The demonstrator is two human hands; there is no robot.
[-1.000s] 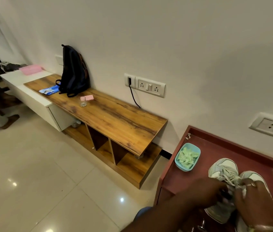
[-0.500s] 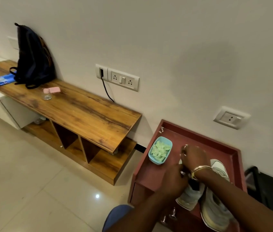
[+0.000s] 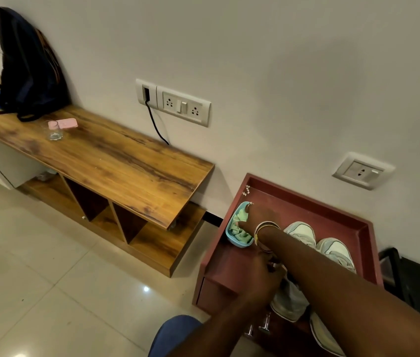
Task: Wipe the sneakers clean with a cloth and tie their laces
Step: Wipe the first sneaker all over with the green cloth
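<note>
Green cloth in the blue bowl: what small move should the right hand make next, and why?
Probably close the right hand on the green cloth and lift it out of the blue bowl. That hand reaches into the bowl with its fingers on the cloth, while the left hand is at one sneaker, so wiping seems next.

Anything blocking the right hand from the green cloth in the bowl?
Nothing visible. The right hand is over the blue bowl, thumb touching the green cloth; no grip shows yet. Only bare red cabinet top lies between the bowl and the sneakers.
</note>
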